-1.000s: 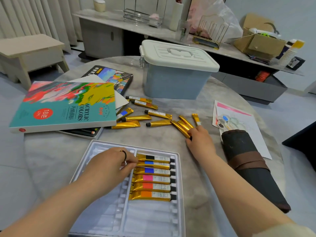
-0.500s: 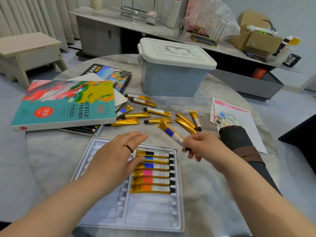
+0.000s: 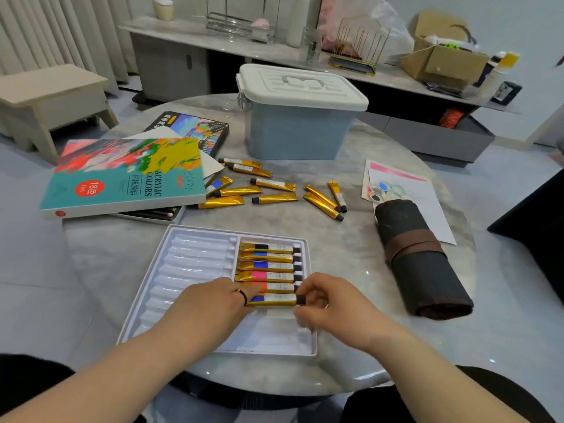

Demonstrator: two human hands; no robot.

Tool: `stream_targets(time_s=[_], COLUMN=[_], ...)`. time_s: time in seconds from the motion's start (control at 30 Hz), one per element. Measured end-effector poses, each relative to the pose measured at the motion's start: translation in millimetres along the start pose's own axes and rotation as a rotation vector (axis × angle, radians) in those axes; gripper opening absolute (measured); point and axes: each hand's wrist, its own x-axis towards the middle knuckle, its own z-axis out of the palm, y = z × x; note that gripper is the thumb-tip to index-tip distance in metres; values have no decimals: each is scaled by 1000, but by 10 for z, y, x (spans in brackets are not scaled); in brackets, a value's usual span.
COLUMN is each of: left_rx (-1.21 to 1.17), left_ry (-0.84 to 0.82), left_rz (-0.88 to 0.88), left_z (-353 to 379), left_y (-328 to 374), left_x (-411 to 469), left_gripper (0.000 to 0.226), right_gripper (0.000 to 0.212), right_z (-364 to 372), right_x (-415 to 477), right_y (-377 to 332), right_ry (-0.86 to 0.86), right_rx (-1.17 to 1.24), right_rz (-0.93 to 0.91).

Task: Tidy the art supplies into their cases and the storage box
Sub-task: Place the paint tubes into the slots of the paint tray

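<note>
Seating the blue-labelled tube (image 3: pixel 273 299) low in the frame's centre, we pinch its cap with our right hand (image 3: pixel 332 306), left hand (image 3: pixel 213 303) pressing it flat into the tray (image 3: pixel 171 270).

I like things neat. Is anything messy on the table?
Yes. Gold paint tubes lie scattered at all angles behind the white tray, not in its slots. The left column of slots is bare.
</note>
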Motion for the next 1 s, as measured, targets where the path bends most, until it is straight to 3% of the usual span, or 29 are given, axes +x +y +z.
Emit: stream_targets(time_s=[0.07,0.2,0.27,0.33,0.37,0.5,0.67,0.8,0.9,1.0], left_rx=[21,-19,13,51,50,-34,-239,-190,-128,-25], left_ry=[-97,137,138,178,155,92,6,120,-1,-94], left_rz=[-72,103,116,149,164,137,30,53,62,43], left_z=[146,261,354,362,350,268,110,151,76,16], left_y=[-43,-102,-102,-114,-130,-210,-222,-173,-163,-165], left_x=[-25,-19,12,27,32,9,-29,-3,3,17], left_gripper=[42,19,36,34,27,35,14,24,13,17], right_gripper=[11,26,26,26,25,24,25,25,25,25], right_z=[39,35,46,62,67,72,86,74,83,77], right_x=[-4,36,45,59,71,103,145,146,140,156], right_y=[17,29,15,13,21,36,22,27,12,7], right_ry=[63,86,77,74,75,60,46,52,39,24], right_rx=[-213,-475,-538,-598,-613,-639,-680,-673,-722,-751], right_rz=[-102,-187,-191,-180,-171,-154,-130,-125,-148,-165])
